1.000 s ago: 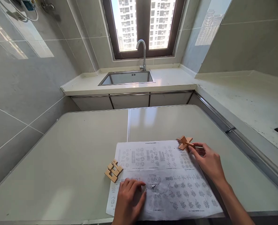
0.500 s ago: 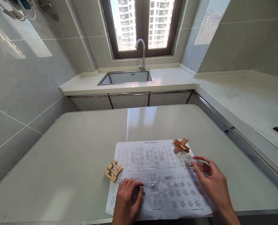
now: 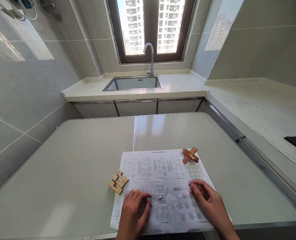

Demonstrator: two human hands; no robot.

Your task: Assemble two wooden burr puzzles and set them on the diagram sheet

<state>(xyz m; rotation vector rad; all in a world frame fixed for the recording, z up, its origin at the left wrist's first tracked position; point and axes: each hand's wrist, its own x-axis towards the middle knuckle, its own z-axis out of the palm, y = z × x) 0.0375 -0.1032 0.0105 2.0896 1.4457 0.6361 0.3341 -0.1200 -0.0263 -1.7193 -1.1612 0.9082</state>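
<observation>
Bright daylight enters through the window (image 3: 150, 30) at the far wall, leaving pale glare on the glossy wall tiles (image 3: 38, 50) and a soft sheen on the worktop (image 3: 163, 128). Shadows are faint and focus is sharp throughout. The wide lens bends straight lines outward near the edges.

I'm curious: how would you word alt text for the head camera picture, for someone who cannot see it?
Two bare hands, left hand and right hand, rest on a white printed diagram sheet on a pale grey table. A flat interlocked wooden puzzle lies at the sheet's left edge, a cross-shaped wooden puzzle on its far right corner.
</observation>
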